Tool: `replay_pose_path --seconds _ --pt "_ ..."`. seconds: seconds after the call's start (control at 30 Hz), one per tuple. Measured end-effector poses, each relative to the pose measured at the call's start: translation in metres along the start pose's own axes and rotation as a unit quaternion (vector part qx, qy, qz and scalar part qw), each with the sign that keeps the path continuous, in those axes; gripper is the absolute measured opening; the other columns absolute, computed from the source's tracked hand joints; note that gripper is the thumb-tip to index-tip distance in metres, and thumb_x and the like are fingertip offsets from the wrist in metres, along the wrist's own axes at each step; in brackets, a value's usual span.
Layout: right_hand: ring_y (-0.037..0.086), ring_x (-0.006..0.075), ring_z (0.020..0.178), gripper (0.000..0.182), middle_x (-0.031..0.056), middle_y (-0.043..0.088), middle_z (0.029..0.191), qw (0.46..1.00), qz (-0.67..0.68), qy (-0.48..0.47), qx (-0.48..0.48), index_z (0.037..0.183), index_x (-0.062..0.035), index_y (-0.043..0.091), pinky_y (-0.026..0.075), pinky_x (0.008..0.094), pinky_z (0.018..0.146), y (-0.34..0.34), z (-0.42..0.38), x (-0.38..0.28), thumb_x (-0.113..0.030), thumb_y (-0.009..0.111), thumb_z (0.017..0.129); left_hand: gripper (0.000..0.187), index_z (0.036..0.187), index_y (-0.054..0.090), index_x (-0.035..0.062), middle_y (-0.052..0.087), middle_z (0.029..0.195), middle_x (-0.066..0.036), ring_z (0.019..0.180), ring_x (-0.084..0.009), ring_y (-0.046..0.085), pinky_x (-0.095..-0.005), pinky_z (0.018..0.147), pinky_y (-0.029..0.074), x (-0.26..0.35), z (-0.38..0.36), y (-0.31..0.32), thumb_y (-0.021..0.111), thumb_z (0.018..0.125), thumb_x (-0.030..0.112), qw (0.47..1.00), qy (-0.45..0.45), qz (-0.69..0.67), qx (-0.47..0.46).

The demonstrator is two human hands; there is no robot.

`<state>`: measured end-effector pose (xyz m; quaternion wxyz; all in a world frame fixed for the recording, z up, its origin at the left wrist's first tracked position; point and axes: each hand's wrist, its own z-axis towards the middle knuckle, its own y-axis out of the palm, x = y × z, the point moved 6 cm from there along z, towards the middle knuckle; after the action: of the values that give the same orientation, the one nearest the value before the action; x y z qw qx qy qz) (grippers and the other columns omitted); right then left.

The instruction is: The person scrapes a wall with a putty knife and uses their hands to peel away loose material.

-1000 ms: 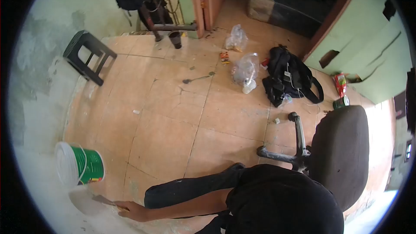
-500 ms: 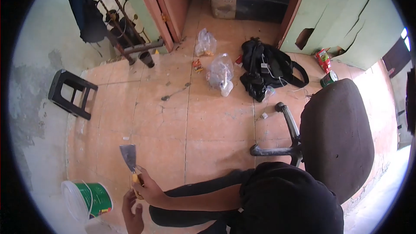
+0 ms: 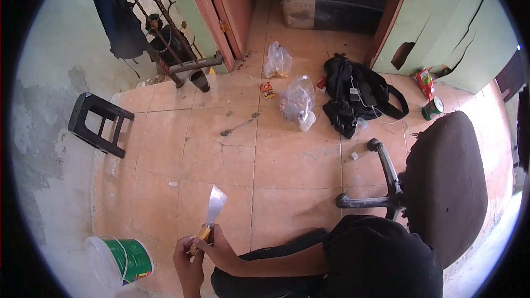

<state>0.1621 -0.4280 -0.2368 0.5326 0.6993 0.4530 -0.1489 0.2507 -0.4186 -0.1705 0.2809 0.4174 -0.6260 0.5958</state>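
A putty knife (image 3: 216,205) with a wide metal blade and a yellowish wooden handle points up and slightly right at the lower middle. My right hand (image 3: 222,251), reaching in from the right, is closed around the handle. Beside it on the left, my left hand (image 3: 189,262) has its fingers pressed round the lower end of the same handle. The green and white bucket (image 3: 130,259) stands on the floor left of both hands.
A black stool (image 3: 99,124) stands by the left wall. Plastic bags (image 3: 298,99), a spoon (image 3: 234,128) and a black backpack (image 3: 359,91) lie on the tiled floor (image 3: 215,163). An office chair (image 3: 450,187) is at the right.
The putty knife has swung from leaning left to leaning right. My left hand has gone from open beside the handle to closed on its end. The view has shifted slightly.
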Motion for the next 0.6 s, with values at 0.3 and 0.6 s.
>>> replay_pose_path --seconds 0.3,0.6 --pt "0.051 0.0132 0.089 0.038 0.0083 0.049 0.097 0.999 -0.023 0.035 0.016 0.112 -0.0002 0.033 0.045 0.0255 0.075 0.003 0.020 0.022 -0.021 0.056 0.090 0.023 0.101 0.055 0.0016 0.060 0.087 -0.008 0.077 -0.0141 0.058 -0.0260 0.069 0.046 -0.019 0.025 -0.009 0.061 0.080 -0.001 0.996 -0.059 -0.021 -0.070" --pt "0.050 0.0107 0.090 0.033 0.0062 0.048 0.097 0.994 0.040 -0.071 0.077 0.109 -0.0031 0.034 0.044 0.0239 0.078 0.035 0.044 0.070 -0.025 0.052 0.094 0.028 0.096 0.059 -0.0014 0.064 0.076 -0.016 0.070 -0.0219 0.064 -0.0330 0.063 0.049 0.003 0.085 -0.031 0.068 0.074 0.012 0.934 -0.040 0.264 -0.236"
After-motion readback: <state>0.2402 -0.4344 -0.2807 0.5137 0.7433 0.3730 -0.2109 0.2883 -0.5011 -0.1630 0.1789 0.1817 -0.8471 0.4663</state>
